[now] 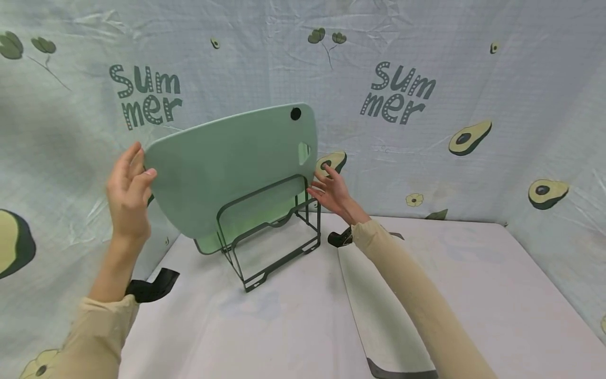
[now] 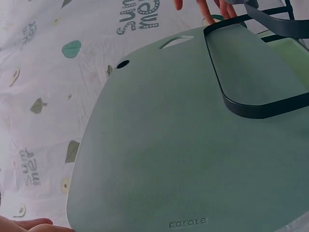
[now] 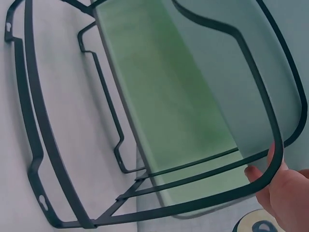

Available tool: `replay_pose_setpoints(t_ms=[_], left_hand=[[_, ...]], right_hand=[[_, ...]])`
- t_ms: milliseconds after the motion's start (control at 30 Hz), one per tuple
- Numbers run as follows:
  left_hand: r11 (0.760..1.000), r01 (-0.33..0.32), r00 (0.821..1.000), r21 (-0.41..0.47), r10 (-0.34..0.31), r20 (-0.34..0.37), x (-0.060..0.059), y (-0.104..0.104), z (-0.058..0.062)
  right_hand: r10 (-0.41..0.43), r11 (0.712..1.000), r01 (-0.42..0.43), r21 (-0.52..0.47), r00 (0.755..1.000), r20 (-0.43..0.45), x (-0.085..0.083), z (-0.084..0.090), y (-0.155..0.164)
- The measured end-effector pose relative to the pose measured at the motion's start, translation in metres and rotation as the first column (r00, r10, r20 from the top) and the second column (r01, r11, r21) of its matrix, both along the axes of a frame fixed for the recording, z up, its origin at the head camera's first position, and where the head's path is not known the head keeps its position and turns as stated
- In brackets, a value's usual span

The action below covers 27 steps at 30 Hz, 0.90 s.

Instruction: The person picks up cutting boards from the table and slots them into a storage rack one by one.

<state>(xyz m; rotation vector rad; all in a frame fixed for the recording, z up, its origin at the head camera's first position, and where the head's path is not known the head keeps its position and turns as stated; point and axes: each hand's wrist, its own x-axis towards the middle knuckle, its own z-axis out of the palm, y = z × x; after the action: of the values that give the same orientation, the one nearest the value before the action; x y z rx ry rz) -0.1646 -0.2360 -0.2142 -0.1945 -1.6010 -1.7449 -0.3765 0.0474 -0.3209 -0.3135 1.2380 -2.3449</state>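
Observation:
My left hand grips the left edge of a large green cutting board, thumb on the near face. The board is tilted, its left end higher than the rack base, its right part behind the front hoop of a black wire rack. A "carote" mark shows on it in the left wrist view. My right hand is at the board's lower right edge, beside the rack's hoop, fingers spread and fairly straight. In the right wrist view, fingertips show close behind the wire. A lighter green board with a grey rim stands in the rack.
A pale board with dark grey corners lies on the white table, partly under my right forearm. Printed cloth walls with avocados and "summer" lettering surround the table. Black straps sit on both wrists.

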Motion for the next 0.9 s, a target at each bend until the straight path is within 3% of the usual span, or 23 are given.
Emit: replay_pose_setpoints(t_ms=[300, 533, 900], left_hand=[[1.000, -0.005, 0.998, -0.011, 0.006, 0.061, -0.002, 0.004, -0.008], [1.000, 0.012, 0.996, -0.008, -0.011, 0.083, -0.002, 0.006, -0.012], [1.000, 0.020, 0.994, -0.002, -0.019, 0.110, -0.001, 0.003, -0.020]], right_hand=[[-0.034, 0.999, 0.035, 0.033, 0.999, -0.004, -0.004, -0.011, 0.002], [0.007, 0.996, -0.007, 0.093, 1.000, 0.005, -0.004, -0.025, 0.004], [0.002, 0.996, -0.006, 0.087, 0.998, 0.056, -0.001, -0.034, 0.004]])
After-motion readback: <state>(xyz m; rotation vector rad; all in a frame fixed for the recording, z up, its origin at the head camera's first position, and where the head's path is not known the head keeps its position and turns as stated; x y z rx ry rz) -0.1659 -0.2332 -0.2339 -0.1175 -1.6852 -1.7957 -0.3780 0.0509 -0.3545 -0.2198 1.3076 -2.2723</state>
